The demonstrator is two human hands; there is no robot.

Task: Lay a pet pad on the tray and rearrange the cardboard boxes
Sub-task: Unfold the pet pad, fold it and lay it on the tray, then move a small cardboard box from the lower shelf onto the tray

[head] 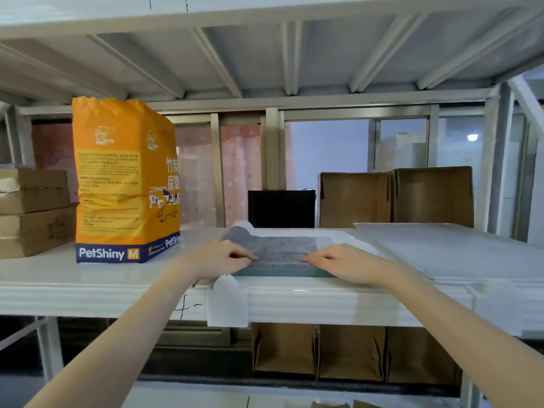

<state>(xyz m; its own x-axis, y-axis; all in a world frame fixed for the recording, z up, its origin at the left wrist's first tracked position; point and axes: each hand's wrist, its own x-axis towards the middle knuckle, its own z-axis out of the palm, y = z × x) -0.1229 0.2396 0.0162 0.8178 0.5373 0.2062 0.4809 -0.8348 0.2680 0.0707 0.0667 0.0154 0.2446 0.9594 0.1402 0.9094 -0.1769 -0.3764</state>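
A grey pet pad [282, 248] lies partly folded on a flat teal tray [282, 272] at the shelf's front edge. Its far left corner curls up white. My left hand [223, 256] pinches the pad's near left part, and my right hand [338, 260] pinches its near right part. Two open cardboard boxes [394, 198] stand at the back right of the shelf. Two closed cardboard boxes [34, 212] are stacked at the far left.
An orange PetShiny bag [123, 184] stands upright left of the tray. A black box [281, 209] sits behind the pad. A white board [459, 248] lies flat at the right. More cardboard boxes [353, 351] stand on the shelf below.
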